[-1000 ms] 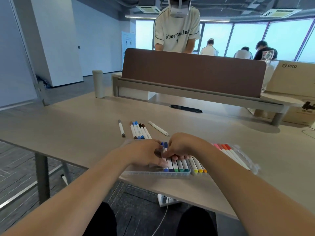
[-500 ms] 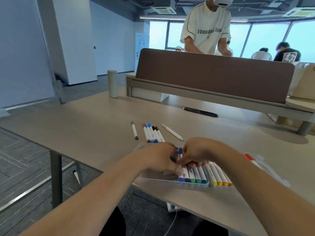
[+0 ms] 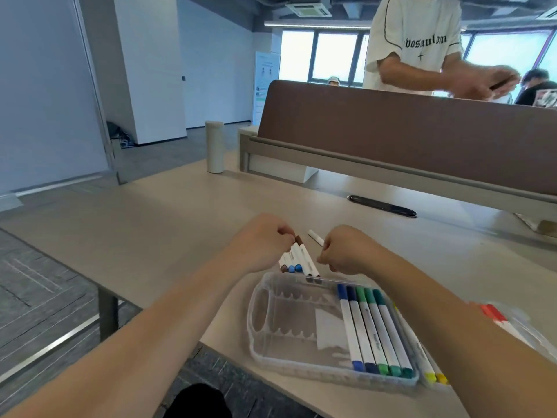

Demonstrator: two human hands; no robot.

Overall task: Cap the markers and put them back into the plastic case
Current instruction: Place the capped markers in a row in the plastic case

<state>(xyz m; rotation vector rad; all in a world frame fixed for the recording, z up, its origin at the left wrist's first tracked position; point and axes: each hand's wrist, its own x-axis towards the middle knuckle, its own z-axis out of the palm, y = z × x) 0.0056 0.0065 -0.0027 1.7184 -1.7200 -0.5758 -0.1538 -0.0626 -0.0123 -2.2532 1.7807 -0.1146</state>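
Note:
A clear plastic case (image 3: 271,330) lies open near the table's front edge. Several capped markers (image 3: 373,327) in blue, green and teal fill its right side, and its left slots hold none. Yellow markers (image 3: 434,377) and red markers (image 3: 494,316) show past my right forearm. Behind the case lies a loose bunch of white markers (image 3: 297,260) with brown and blue caps. My left hand (image 3: 262,242) curls its fingers around the bunch's far ends. A single white marker (image 3: 315,236) sticks out from my right hand (image 3: 346,251), which pinches its near end.
A beige cylinder (image 3: 214,146) stands at the table's back left. A brown divider (image 3: 391,140) runs across the back, with a person in a white T-shirt behind it. A black cable slot (image 3: 381,205) sits in the tabletop. The table's edge drops off at left and front.
Both hands have left the case and moved forward to the loose markers behind it. The case's left side is now uncovered. The view has dropped and shifted left.

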